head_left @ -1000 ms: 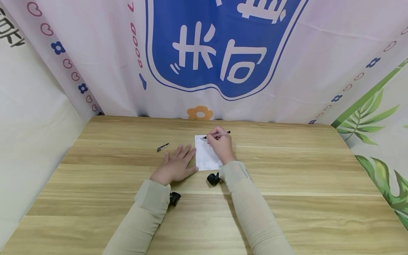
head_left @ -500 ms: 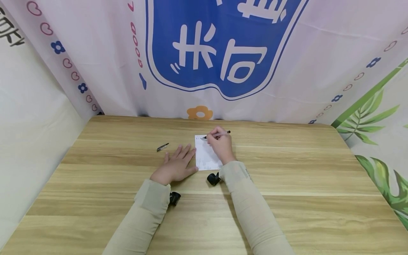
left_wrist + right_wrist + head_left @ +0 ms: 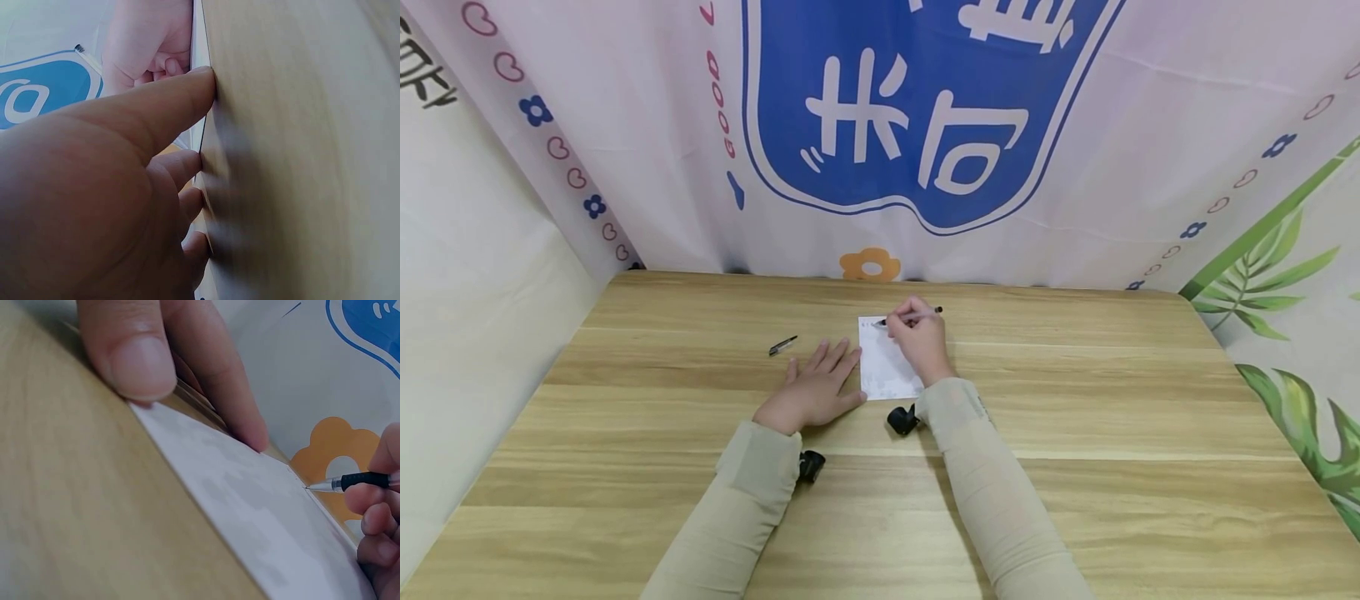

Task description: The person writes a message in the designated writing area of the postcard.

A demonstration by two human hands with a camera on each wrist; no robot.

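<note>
A small white sheet of paper [image 3: 883,362] lies on the wooden table [image 3: 1075,392], with a short row of tiny marks near its top left. My right hand [image 3: 920,340] pinches a gel pen [image 3: 925,314] with a black grip; in the right wrist view the pen's tip [image 3: 312,486] meets the paper near its far edge. My left hand [image 3: 816,392] lies spread on the table at the paper's left side. Its thumb [image 3: 140,369] presses the near left corner, and a fingertip touches the left edge. The left wrist view shows the left fingers [image 3: 169,103] straight against the tabletop.
A pen cap [image 3: 782,346] with a dark clip lies left of the paper, beyond the left hand. Black wrist cameras [image 3: 902,420] sit at both cuffs. Behind the table hangs a white curtain [image 3: 662,167] with a blue printed sign.
The right hand and pen stay almost in place near the top of the paper, with only a tiny shift. The left hand, paper and cap have not moved.
</note>
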